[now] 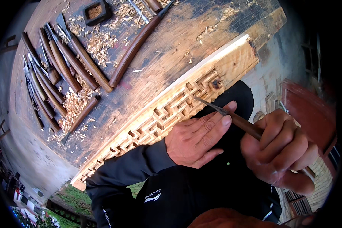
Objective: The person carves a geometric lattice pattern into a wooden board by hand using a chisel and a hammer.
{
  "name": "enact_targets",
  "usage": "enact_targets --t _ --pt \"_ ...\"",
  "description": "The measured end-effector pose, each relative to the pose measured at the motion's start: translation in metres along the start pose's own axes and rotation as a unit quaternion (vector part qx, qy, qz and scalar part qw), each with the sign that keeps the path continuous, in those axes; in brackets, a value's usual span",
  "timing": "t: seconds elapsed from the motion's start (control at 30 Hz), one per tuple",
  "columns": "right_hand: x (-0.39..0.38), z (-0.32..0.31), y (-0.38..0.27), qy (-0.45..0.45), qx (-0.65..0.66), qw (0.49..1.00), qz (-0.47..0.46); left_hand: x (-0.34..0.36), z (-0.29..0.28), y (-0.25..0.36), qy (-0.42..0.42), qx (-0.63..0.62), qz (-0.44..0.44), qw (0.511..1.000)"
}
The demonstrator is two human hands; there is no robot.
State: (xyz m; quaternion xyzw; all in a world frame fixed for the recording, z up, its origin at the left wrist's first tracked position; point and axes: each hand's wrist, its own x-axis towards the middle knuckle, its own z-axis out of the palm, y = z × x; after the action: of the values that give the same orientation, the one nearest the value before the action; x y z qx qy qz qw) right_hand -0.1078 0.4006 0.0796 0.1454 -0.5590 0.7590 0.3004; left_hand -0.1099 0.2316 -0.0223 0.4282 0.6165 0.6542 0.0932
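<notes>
A long pale wooden board (237, 60) slants across the near side of the bench, its face cut with an angular lattice pattern. My right hand (279, 152) is wrapped around the brown wooden handle of a carving chisel (247, 125). The chisel's thin metal blade points to the upper left, its tip at the carved grooves near the board's right end. My left hand (197, 138) lies over the board's near edge with fingers stretched out. Its fingertips touch the chisel's neck, where blade meets handle. The palm covers part of the carving.
Several wooden-handled carving tools (60, 60) lie on the left of the workbench (155, 72) among curled wood shavings (78, 104). One long-handled tool (136, 47) lies nearer the board. A small dark square box (97, 13) stands at the back. Reddish-brown furniture (307, 114) is at the right.
</notes>
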Motion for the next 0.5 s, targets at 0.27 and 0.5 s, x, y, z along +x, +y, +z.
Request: enact_targets --t 0.27,0.5 --pt "0.017 0.000 0.011 -0.194 -0.079 0.978 0.016 -0.004 -0.008 0.001 0.021 0.043 -0.018 0.999" --pt "0.025 -0.007 0.012 -0.252 -0.093 0.960 0.080 -0.006 -0.005 0.004 0.033 0.019 -0.069 0.997"
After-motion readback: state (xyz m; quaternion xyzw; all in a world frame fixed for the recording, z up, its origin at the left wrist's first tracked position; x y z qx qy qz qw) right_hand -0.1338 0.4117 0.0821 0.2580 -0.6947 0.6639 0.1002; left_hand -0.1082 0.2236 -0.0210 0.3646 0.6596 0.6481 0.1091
